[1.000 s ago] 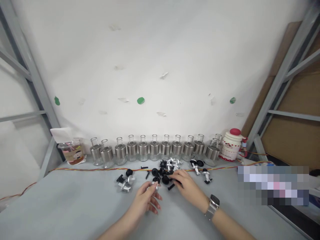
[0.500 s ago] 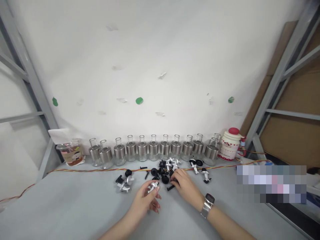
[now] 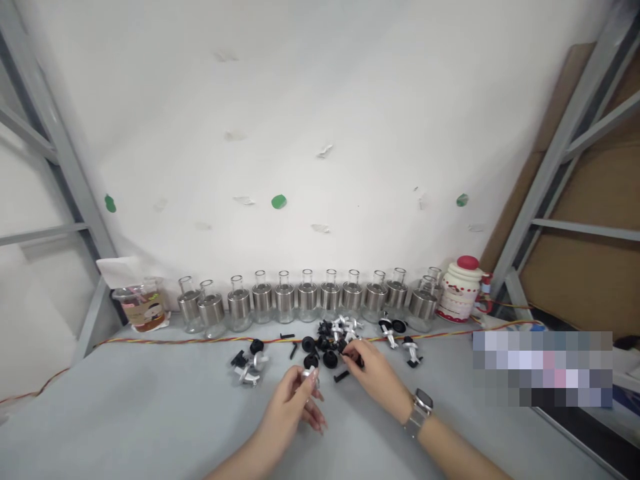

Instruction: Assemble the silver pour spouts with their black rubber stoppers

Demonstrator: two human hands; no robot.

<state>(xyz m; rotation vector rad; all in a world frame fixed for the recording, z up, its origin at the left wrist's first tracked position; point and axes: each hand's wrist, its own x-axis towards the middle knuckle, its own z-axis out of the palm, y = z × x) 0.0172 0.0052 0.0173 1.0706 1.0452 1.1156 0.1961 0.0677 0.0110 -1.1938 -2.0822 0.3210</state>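
My left hand (image 3: 295, 397) holds a small silver pour spout (image 3: 309, 375) between thumb and forefinger, its other fingers loosely curled. My right hand (image 3: 373, 373), with a watch (image 3: 420, 407) on the wrist, has its fingers pinched at the near right edge of a pile of black and silver spout parts (image 3: 337, 333). What those fingertips hold is mostly hidden; some black shows beneath them. Just below lies a short black strip (image 3: 341, 377). Between the hands sit round black caps (image 3: 330, 360).
Several glass bottles with metal bands (image 3: 307, 293) line the wall. More spout parts lie left (image 3: 247, 367) and right (image 3: 411, 350). A twisted wire (image 3: 175, 341) crosses the table. A drink cup (image 3: 145, 310) stands far left, a white jar with red lid (image 3: 457, 293) right.
My left hand has shifted slightly right and down, turning the silver spout, and a black cap now shows just beyond it. My right hand stays at the pile, its wrist slightly turned.
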